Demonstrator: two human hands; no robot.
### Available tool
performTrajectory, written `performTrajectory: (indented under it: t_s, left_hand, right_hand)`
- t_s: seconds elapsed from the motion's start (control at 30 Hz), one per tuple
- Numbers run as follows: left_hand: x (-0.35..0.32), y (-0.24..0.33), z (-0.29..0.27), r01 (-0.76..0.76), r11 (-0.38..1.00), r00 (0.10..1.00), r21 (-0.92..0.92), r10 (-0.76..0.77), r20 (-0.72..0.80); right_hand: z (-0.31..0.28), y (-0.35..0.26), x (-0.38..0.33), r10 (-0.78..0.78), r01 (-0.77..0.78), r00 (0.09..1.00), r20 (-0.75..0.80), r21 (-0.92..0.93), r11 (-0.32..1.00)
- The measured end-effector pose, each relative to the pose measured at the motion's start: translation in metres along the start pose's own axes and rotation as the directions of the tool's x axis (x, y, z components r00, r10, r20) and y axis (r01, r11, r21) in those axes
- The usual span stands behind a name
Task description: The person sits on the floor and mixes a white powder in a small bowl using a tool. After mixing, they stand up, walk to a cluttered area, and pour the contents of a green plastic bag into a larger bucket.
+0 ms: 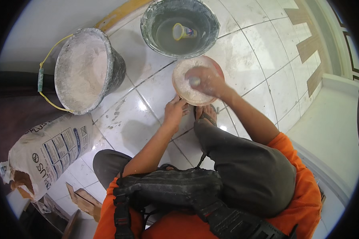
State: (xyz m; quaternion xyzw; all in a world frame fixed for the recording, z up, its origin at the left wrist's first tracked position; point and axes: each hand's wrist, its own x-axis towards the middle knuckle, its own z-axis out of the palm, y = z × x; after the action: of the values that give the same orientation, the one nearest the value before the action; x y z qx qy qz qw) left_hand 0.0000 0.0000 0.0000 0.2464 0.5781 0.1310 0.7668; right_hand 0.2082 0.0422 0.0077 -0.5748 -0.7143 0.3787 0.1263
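A glossy white tiled floor [263, 51] with dark grout lines fills the scene, and a person in orange with dark trousers squats on it, sandalled foot [206, 113] forward.

Taking the small bowl [189, 93] in front of that foot as the landmark: the biggest thing, a paper sack [52, 153] of powder, torn open at its lower end, lies well off to the bowl's left and nearer the person. Up and left of the bowl a black bucket [87, 71] with a yellow wire handle leans over, its inside caked white. Straight beyond the bowl stands a second bucket [179, 26], upright, holding grey water with a small plastic cup [183, 32] floating in it.

The bowl itself is round, reddish on the outside rim and filled with pale paste or powder. The left hand [174, 111] grips its near rim, fingers closed on the edge. The right hand [205, 81] is over the contents, fingers curled around something small and pale, probably a tool handle; I cannot tell exactly what.

Judging by its look, the bowl is light, thin plastic, likely flexing if squeezed, and dusty-slick on the wall. The rim is the surest hold, with a thumb hooked over the edge; a wet mix would make it tip-prone, so it wants steadying low and flat.
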Motion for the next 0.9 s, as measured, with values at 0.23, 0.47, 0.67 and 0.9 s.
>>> performTrajectory:
  t_s: [0.23,0.47,0.67,0.9]
  left_hand:
    - [0.006,0.008,-0.008,0.051,0.990,0.999,0.132,-0.052,0.003]
    - [0.014,-0.007,-0.007,0.014,0.991,0.999,0.137,-0.007,-0.047]
    - [0.024,-0.014,-0.002,-0.004,0.998,1.000,0.055,0.005,-0.017]
    - [0.015,-0.001,-0.008,0.070,0.994,0.996,-0.088,-0.066,0.053]
  right_hand:
    - [0.037,-0.036,-0.057,-0.119,0.106,0.987,-0.105,-0.129,0.986]
    - [-0.033,-0.018,-0.052,0.307,-0.167,0.838,-0.450,0.324,0.931]
    - [-0.040,0.014,-0.015,0.363,-0.255,0.853,-0.374,0.309,0.916]
    - [0.017,-0.013,-0.027,0.159,-0.128,0.973,-0.164,0.187,0.974]
